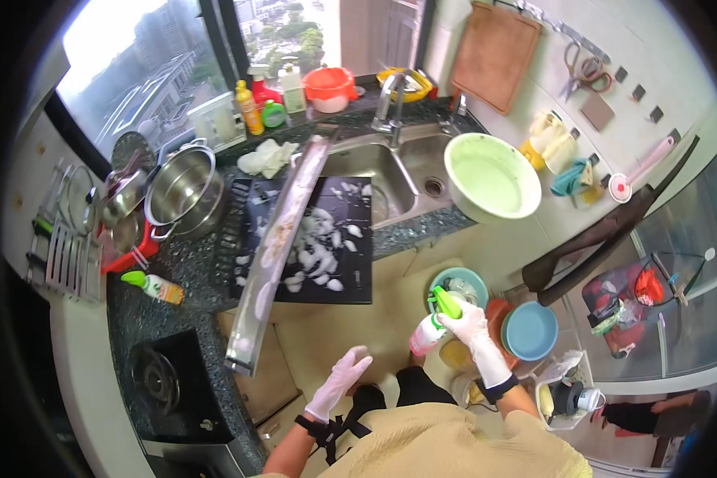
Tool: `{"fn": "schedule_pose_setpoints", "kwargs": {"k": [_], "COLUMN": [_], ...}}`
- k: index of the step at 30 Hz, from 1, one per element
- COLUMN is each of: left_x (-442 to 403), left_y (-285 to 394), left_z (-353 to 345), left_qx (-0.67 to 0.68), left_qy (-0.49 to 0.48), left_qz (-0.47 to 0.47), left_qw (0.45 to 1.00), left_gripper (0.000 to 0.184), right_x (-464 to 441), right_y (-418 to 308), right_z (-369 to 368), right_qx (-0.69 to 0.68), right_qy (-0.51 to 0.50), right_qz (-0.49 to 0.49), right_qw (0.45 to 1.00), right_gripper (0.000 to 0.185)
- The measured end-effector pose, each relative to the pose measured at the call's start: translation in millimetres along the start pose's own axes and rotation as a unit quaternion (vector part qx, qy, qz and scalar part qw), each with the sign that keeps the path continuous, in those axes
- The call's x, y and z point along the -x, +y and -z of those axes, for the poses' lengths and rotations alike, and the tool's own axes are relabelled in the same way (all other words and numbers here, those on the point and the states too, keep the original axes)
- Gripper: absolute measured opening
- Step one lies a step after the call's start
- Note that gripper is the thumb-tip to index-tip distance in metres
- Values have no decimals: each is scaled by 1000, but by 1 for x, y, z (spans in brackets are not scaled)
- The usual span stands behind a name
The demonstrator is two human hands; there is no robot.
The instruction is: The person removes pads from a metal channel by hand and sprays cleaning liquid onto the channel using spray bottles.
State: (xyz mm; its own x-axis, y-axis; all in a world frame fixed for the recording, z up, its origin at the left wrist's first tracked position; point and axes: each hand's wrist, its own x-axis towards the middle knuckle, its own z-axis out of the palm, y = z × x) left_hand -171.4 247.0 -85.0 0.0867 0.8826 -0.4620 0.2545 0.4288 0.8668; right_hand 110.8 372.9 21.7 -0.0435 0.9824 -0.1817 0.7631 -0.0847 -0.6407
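Note:
My right hand point(468, 325), in a white glove, is wrapped round the neck of a spray bottle point(427, 334) with a green trigger head. My left hand point(339, 384), in a pale pinkish glove, is held low in front of me with fingers stretched out and nothing in it. Ahead lies a black panel point(346, 271) spotted with white foam. A long metal strip point(275, 247), stained brown along its middle, rests slanted across the panel, its lower end past the counter edge.
A double sink point(366, 171) is behind the panel. Steel pots point(182, 190) and a second spray bottle point(161, 288) are at left, above a stove burner point(156, 378). A green basin point(492, 177) sits right; a blue basin point(531, 331) is lower.

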Motion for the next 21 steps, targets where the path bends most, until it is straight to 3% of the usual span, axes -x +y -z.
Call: {"fn": "schedule_pose_setpoints", "kwargs": {"k": [2, 5, 9, 12, 15, 21], "left_x": [-29, -72, -112, -126, -142, -176], "left_y": [25, 72, 129, 173, 186, 152], "left_z": [-32, -78, -122, -141, -156, -188], "left_qx": [17, 44, 215, 236, 269, 277], "left_qy": [5, 40, 10, 5, -31, 10], "left_qz": [-48, -99, -51, -10, 18, 70], "left_qw": [999, 993, 975, 972, 963, 958], "left_gripper": [49, 48, 52, 60, 71, 94], "right_x": [-6, -17, -38, -53, -70, -86], "right_y": [31, 64, 97, 103, 115, 140], "right_z": [-4, -5, -6, 1, -2, -17], "right_qx": [-60, -48, 3, 46, 78, 96], "right_qy": [29, 98, 144, 177, 202, 129], "right_qz": [-15, 33, 77, 152, 205, 208], "right_qw": [998, 993, 987, 971, 954, 965], "right_gripper": [54, 59, 64, 67, 71, 81]}}
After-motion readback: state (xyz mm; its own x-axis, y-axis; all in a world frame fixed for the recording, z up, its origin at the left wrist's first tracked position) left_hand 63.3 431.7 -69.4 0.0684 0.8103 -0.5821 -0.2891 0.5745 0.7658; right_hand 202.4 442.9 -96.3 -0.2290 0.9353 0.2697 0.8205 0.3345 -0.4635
